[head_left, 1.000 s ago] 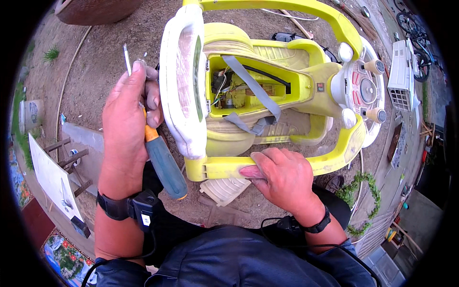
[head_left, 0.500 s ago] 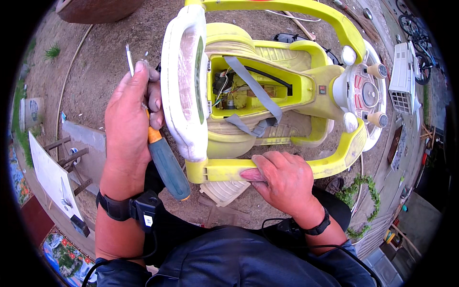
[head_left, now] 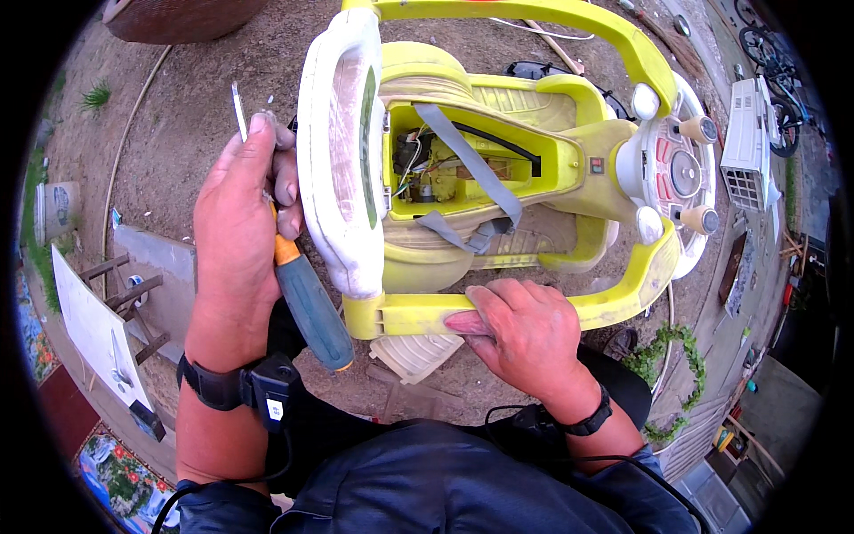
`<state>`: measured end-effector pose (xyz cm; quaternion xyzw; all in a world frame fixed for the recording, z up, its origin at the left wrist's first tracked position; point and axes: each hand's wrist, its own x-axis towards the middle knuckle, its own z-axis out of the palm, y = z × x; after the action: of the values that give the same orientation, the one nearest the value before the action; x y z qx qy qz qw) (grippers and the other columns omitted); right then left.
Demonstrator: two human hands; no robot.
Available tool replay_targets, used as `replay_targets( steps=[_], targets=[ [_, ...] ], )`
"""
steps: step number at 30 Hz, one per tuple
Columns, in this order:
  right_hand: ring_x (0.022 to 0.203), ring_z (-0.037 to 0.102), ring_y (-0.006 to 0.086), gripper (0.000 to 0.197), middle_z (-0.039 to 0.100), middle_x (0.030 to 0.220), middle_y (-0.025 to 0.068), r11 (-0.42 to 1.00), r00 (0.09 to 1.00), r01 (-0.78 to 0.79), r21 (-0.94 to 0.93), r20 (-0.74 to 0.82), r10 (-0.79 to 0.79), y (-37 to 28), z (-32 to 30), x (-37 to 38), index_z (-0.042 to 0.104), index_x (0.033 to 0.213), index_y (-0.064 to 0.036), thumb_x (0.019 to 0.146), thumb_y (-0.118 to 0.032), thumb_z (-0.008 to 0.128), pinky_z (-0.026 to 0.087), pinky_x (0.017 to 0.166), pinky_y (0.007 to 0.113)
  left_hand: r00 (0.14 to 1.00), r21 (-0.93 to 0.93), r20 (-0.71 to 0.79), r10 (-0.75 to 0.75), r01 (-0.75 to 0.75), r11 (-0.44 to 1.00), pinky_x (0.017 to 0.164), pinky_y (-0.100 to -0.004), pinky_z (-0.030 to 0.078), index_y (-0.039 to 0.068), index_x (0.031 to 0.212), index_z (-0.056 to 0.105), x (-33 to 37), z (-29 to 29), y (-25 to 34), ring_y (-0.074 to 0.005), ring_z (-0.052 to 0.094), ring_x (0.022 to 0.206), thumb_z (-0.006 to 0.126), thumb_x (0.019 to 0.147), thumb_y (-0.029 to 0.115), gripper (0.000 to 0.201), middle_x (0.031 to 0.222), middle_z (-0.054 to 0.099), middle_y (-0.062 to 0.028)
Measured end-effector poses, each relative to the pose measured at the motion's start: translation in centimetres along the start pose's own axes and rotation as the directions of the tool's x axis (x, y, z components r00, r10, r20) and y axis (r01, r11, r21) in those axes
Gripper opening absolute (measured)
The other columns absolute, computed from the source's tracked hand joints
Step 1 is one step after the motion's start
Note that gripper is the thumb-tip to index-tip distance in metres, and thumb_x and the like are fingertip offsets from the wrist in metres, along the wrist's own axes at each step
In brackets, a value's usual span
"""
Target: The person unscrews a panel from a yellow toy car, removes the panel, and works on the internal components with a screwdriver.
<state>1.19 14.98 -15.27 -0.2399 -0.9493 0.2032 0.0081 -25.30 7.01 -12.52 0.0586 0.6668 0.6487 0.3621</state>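
Observation:
A yellow and white ride-on toy car (head_left: 605, 147) stands in front of me, its white backrest (head_left: 318, 169) at the left and its round control panel (head_left: 680, 173) at the right. Wires and small parts (head_left: 414, 165) show inside its uncovered seat compartment, and a grey strap (head_left: 476, 165) lies across that. My left hand (head_left: 233, 205) is closed round a screwdriver (head_left: 313, 307) beside the backrest; its teal and orange handle points down toward me, the metal tip up and away. Wrapped over the near yellow side rail (head_left: 414, 317) is my right hand (head_left: 529, 336).
A pale ribbed plastic piece (head_left: 416, 354) lies on the dirt below the rail. To the left are an overturned stool-like frame (head_left: 116, 320) and a white bucket (head_left: 59, 206). A brown rounded vessel (head_left: 173, 16) stands far left; a white crate (head_left: 747, 147) is at the right.
The toy car and my right hand appear very slightly further left in the picture. Both hands keep the same grip.

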Motion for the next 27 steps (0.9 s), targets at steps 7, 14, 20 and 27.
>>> replay_targets(
  steps=[7, 14, 20, 27],
  targets=[
    [0.072, 0.063, 0.0252, 0.036, 0.064, 0.084, 0.0040, 1.000, 1.000, -0.007, -0.014, 0.019, 0.007, -0.13, -0.14, 0.04, 0.071, 0.097, -0.0128, 0.076, -0.041, 0.080, 0.048, 0.062, 0.038, 1.000, -0.002, 0.001, 0.017, -0.017, 1.000, 0.043, -0.0187, 0.033, 0.006, 0.100, 0.058, -0.20, 0.15, 0.06, -0.0053, 0.040, 0.047, 0.045, 0.108, 0.032, 0.030, 0.065, 0.048, 0.0022],
    [0.072, 0.063, 0.0254, 0.036, 0.065, 0.085, 0.0043, 1.000, 1.000, -0.005, -0.007, 0.004, 0.005, -0.17, 0.02, 0.05, 0.071, 0.096, -0.0123, 0.075, -0.040, 0.081, 0.048, 0.062, 0.039, 0.999, -0.033, 0.022, 0.028, -0.027, 0.999, 0.043, -0.0185, 0.033, 0.006, 0.100, 0.058, -0.16, -0.01, -0.12, -0.0049, 0.040, 0.048, 0.045, 0.108, 0.032, 0.030, 0.066, 0.048, 0.0024],
    [0.073, 0.064, 0.0255, 0.036, 0.065, 0.086, 0.0046, 1.000, 1.000, -0.012, -0.016, 0.007, 0.012, -0.22, 0.06, -0.04, 0.071, 0.097, -0.0121, 0.075, -0.039, 0.081, 0.049, 0.063, 0.039, 1.000, -0.030, 0.019, 0.018, -0.018, 0.999, 0.043, -0.0191, 0.033, 0.005, 0.101, 0.058, -0.03, -0.16, -0.22, -0.0056, 0.040, 0.047, 0.046, 0.108, 0.033, 0.031, 0.065, 0.048, 0.0018],
    [0.073, 0.064, 0.0258, 0.037, 0.065, 0.087, 0.0047, 1.000, 1.000, -0.013, -0.024, 0.016, 0.013, -0.31, -0.03, -0.03, 0.071, 0.099, -0.0122, 0.074, -0.038, 0.081, 0.049, 0.063, 0.039, 1.000, -0.039, 0.007, 0.010, -0.010, 0.999, 0.042, -0.0202, 0.032, 0.004, 0.101, 0.059, -0.32, 0.04, -0.11, -0.0063, 0.040, 0.046, 0.048, 0.108, 0.033, 0.032, 0.063, 0.048, 0.0013]
  ],
)
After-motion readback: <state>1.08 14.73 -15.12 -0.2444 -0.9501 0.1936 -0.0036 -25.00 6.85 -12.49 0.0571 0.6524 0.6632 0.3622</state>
